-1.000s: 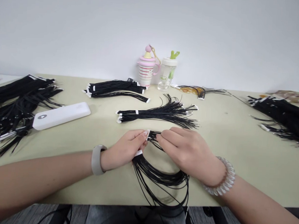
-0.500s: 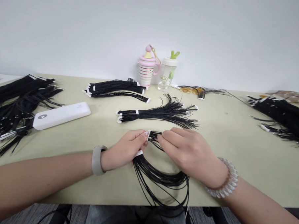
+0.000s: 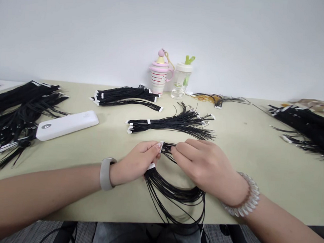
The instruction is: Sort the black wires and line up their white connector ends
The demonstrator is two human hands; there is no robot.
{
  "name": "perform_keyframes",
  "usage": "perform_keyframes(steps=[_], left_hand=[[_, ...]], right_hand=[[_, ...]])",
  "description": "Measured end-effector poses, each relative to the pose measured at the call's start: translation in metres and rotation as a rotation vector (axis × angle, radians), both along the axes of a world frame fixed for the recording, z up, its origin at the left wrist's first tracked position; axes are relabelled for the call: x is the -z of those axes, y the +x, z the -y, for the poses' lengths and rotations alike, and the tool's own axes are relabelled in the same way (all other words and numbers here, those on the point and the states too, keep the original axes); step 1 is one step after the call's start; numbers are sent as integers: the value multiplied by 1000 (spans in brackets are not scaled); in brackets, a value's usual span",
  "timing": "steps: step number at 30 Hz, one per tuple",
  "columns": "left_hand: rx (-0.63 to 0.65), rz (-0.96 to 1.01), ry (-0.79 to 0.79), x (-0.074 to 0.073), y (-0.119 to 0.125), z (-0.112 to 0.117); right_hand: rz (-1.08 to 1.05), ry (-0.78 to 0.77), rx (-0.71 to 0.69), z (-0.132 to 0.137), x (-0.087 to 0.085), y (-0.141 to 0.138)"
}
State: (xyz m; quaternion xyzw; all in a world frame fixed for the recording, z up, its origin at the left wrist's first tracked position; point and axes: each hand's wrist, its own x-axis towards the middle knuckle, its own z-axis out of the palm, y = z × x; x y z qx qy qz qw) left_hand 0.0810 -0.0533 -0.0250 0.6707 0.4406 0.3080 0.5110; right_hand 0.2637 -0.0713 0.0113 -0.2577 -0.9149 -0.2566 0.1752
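Note:
A bundle of black wires with white connectors loops down toward the table's front edge. My left hand is closed on its connector end, thumb pressed against one white connector. A second white connector sticks out below the same fingers. Wires run from the upper connector into my right hand, whose fingers are pinched round them close to the connector. My right fingertips are partly hidden by the back of the hand. Just beyond both hands lies another black wire bundle with loose ends fanned to the right.
Big heaps of black wire harnesses lie at the left and right. A white power bank rests beside the left heap. Toward the wall are more harnesses, a pink-lidded cup, a clear bottle and thin yellow-black wires.
Almost nothing differs. Both hands keep their hold on the wires and connector, with only a very slight shift in the view.

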Motion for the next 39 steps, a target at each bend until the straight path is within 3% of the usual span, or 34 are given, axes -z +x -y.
perform_keyframes(steps=[27,39], left_hand=[[11,-31,96,0,0,0],[2,65,-63,6,-1,1]], right_hand=[[40,-14,14,0,1,-3],[-68,12,-138,-13,14,-1]])
